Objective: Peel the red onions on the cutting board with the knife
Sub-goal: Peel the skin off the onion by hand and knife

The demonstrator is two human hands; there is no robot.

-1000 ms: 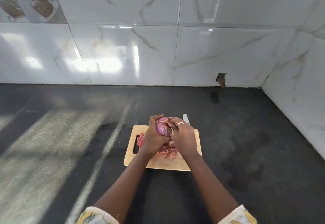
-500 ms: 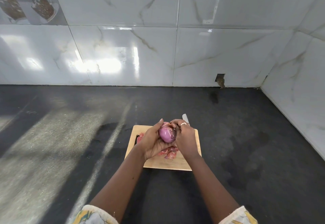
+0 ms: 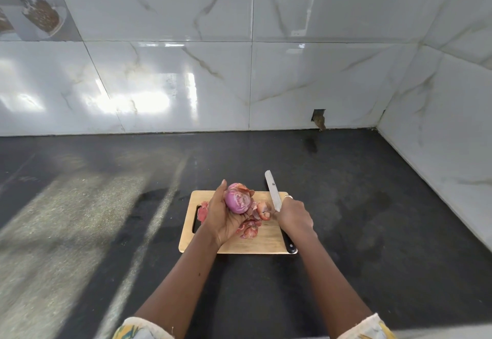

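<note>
Purple flesh shows over most of the onion (image 3: 237,202) my left hand (image 3: 222,220) grips, papery skin (image 3: 241,187) left on top, my right hand (image 3: 294,216) clamped round the knife (image 3: 272,189).

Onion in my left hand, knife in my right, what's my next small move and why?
Probably bring the knife in the right hand to the onion in the left hand and catch the papery flap at its far end; that end looks unpeeled, while the near side is bare.
</note>
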